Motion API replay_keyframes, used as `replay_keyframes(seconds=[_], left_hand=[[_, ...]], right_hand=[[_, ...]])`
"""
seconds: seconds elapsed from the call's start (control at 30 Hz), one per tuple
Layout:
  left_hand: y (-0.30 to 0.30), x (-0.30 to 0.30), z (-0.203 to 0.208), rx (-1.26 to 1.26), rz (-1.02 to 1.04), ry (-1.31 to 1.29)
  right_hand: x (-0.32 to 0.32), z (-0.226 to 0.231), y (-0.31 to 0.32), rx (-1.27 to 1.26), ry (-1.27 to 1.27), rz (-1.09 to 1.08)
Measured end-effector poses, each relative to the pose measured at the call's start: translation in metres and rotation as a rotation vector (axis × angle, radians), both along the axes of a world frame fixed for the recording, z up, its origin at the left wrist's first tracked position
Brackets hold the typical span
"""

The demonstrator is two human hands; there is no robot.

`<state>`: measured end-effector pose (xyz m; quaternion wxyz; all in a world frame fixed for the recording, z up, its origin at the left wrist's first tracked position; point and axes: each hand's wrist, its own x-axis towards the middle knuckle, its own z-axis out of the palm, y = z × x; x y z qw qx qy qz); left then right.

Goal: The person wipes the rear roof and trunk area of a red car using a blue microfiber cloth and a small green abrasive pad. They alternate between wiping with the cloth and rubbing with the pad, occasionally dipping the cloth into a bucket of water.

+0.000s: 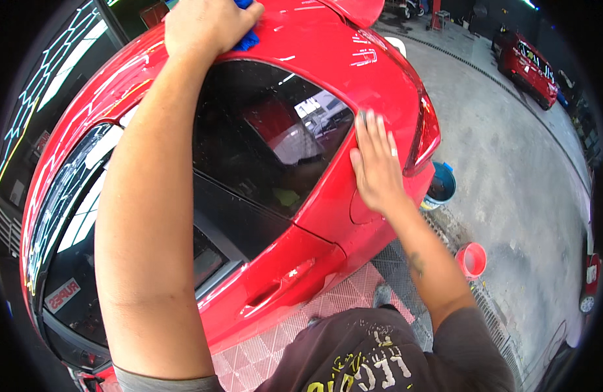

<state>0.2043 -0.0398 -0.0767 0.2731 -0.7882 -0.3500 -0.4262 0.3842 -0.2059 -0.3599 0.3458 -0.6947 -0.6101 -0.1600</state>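
Note:
A glossy red car (321, 261) fills the middle of the head view, its dark rear side window (249, 130) between my arms. At the top, my left hand (206, 27) reaches over to the car's roof, fingers closed on a shaggy blue cloth (248, 42). Most of that cloth is hidden under the hand. My right hand (378, 163) lies flat, fingers stretched out, on the red rear panel beside the window's back corner. It wears a ring and holds nothing that I can see. A red tail light (427, 134) is just right of it.
A blue bucket (448, 183) stands on the floor behind the car, with a pink bucket (471, 260) nearer to me. Grey and red floor tiles (262, 359) lie underfoot, bordered by a drain grate (497, 326). Another red car (527, 68) is parked far right.

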Motion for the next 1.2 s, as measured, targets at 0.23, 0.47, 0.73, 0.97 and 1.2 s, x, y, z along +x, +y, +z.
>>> replay_keyframes(seconds=[0.23,0.47,0.73,0.97,1.2], left_hand=[[0.007,-0.005,0.003,0.04,0.001,0.017],[0.021,-0.007,0.002,0.113,-0.012,0.01],[0.011,-0.001,-0.006,0.057,0.004,-0.019],[0.001,-0.01,0.004,-0.047,0.041,0.014],[0.006,-0.011,-0.001,-0.03,0.026,0.026]], right_hand=[[0.009,-0.007,-0.005,-0.026,-0.053,0.091],[-0.002,-0.023,-0.003,-0.029,-0.089,0.178],[-0.087,-0.089,-0.051,-0.115,-0.157,0.403],[-0.063,-0.069,-0.043,-0.092,-0.125,0.373],[-0.045,-0.058,-0.037,-0.102,-0.206,0.299]])
